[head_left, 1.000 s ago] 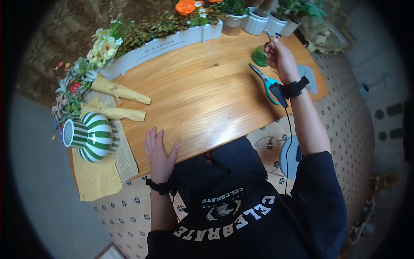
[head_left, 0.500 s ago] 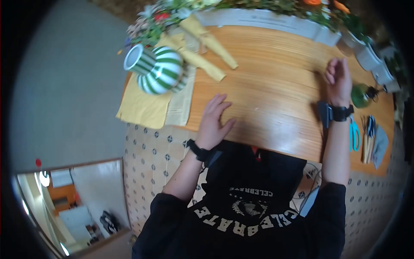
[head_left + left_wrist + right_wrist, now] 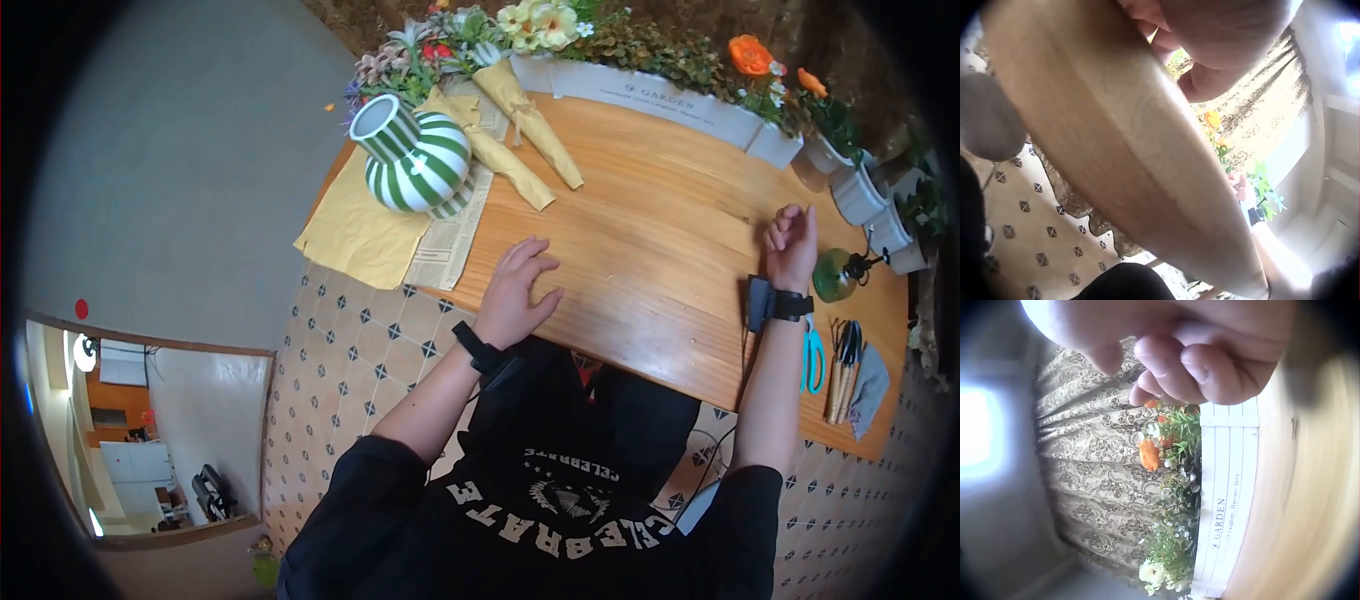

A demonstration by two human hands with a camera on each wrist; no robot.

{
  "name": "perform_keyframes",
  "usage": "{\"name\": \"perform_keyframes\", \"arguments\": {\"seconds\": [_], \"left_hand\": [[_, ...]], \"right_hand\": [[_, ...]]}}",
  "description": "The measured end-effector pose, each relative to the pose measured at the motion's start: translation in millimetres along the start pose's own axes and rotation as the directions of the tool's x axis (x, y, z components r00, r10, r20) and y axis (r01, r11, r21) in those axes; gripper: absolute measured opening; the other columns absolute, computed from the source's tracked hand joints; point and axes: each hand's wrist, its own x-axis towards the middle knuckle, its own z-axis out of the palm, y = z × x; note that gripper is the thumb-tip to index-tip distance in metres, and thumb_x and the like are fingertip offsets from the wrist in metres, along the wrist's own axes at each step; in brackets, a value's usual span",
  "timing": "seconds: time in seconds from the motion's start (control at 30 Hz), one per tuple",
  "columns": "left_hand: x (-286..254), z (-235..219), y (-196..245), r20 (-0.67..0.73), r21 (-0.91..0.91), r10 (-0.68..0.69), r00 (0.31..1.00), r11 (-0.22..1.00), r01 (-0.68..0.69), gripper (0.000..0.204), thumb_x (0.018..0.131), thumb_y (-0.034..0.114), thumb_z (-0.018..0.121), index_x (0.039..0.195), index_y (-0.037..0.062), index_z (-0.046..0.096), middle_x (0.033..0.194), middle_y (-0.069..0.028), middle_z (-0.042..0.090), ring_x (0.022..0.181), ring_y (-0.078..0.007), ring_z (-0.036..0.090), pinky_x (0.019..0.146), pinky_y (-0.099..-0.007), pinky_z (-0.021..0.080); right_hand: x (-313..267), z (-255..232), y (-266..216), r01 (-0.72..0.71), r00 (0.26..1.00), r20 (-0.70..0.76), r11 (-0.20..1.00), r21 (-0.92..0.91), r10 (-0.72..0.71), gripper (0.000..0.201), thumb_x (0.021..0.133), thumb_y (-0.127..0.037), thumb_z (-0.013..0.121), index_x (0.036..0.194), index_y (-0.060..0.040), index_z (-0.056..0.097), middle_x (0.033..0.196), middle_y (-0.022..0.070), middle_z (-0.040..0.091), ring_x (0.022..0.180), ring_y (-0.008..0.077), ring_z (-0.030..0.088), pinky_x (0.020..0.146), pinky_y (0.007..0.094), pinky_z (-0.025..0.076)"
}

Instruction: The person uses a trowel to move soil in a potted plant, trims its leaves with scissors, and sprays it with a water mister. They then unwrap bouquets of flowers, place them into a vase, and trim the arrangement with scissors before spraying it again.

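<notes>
My left hand (image 3: 515,293) rests at the table's front edge with its fingers loosely spread, holding nothing. Toward the right side, my right hand (image 3: 792,248) is over the wooden table, its fingers loosely curled and holding nothing in the right wrist view. Just right of it stands a green spray bottle (image 3: 832,276) with a black nozzle. Teal-handled scissors (image 3: 814,360) lie beside my right forearm, which hides part of them. A green-and-white striped vase (image 3: 418,165) stands at the left end of the table, up and left of my left hand.
Two paper-wrapped flower bunches (image 3: 535,135) lie behind the vase. Yellow paper (image 3: 350,225) and newsprint (image 3: 445,245) lie under it. A white GARDEN planter (image 3: 640,92) lines the back edge. Several wooden-handled tools (image 3: 842,385) and a grey cloth (image 3: 871,390) lie at the right.
The head view has swung left. My right hand, earlier up at the spray bottle, has come away to its left over the table. My left hand stays near the front edge.
</notes>
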Motion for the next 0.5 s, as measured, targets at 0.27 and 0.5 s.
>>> {"name": "perform_keyframes", "arguments": {"seconds": [0.27,0.5], "left_hand": [[-1.2,4.6,-1.0,-0.012,-0.022,0.015,1.0,1.0,-0.015,0.036,0.072,0.006,0.072,0.106,0.0033,0.061,0.128,-0.0177,0.053,0.125,-0.0352,0.045,0.105,-0.0416,0.036],[4.1,-4.5,4.4,0.078,-0.134,-0.049,0.996,0.989,0.059,0.034,0.073,0.007,0.072,0.106,0.0045,0.063,0.127,-0.0173,0.053,0.123,-0.0361,0.046,0.105,-0.0417,0.034]], "right_hand": [[7.1,-17.0,7.5,-0.017,0.997,-0.076,0.999,0.027,0.019,0.041,0.098,-0.046,0.044,0.08,-0.0114,0.056,0.056,-0.0039,0.044,0.043,0.0082,0.034,0.041,0.0236,0.026],[0.3,-3.9,3.1,0.009,0.996,-0.084,1.0,0.019,-0.007,0.041,0.099,-0.043,0.042,0.079,-0.0089,0.055,0.059,-0.0003,0.048,0.043,0.0113,0.037,0.044,0.0259,0.029]]}}
